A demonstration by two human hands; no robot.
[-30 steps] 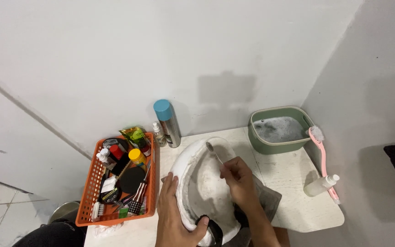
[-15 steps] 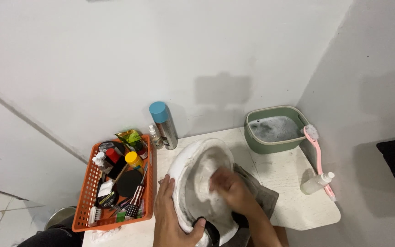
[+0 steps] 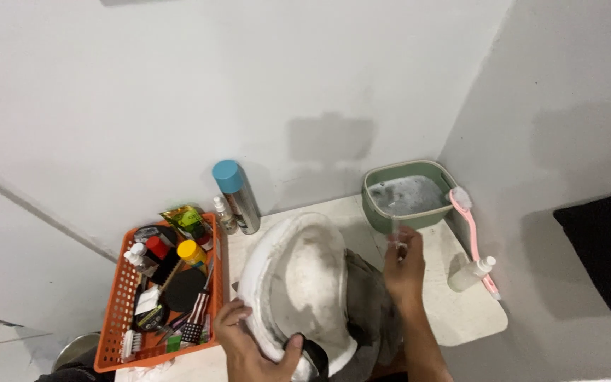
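Left hand point(image 3: 249, 346) fingers clamped on white shoe point(image 3: 298, 283) sole-up; right hand point(image 3: 403, 265) pinches thin brush point(image 3: 395, 230) at green basin point(image 3: 404, 198); wet bristles, keep shoe steady

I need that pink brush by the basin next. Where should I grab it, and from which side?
Take the pink brush by the middle of its long thin handle, coming from above. Its bristled head leans on the green basin rim, and a small white bottle stands against the lower end, so mid-handle looks freest.
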